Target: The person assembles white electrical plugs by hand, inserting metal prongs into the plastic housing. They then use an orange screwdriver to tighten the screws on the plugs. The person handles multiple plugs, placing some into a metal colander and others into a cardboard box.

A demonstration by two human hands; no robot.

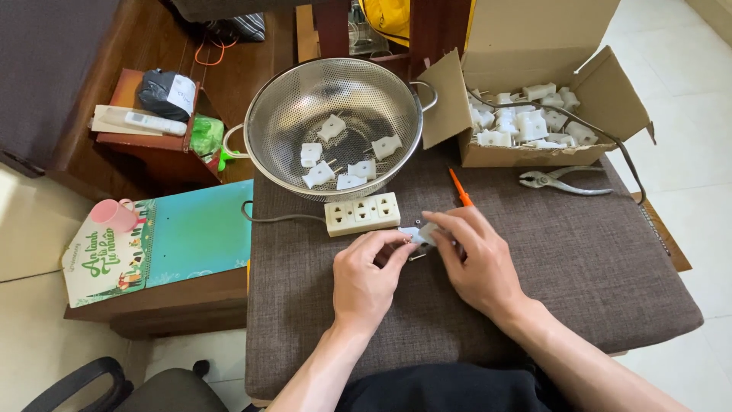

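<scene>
I saw a table (595,267) covered in brown-grey cloth carrying everything. At its far right corner stood one open cardboard box (534,155) heaped with white plug parts, too many to count. At the far left edge sat one steel colander (267,130) holding six white plug pieces. Just in front of it lay one cream power strip (362,214), its long axis running left to right along the table. One pair of pliers (560,181) lay near the box, and one orange screwdriver (460,191) poked out beyond my right hand (476,263). My left hand (366,282) and right hand met near the table's middle, fingers of both closed on one small white plug piece (419,233) pinched between them, touching both sets of fingertips. I could not tell which way it pointed.
</scene>
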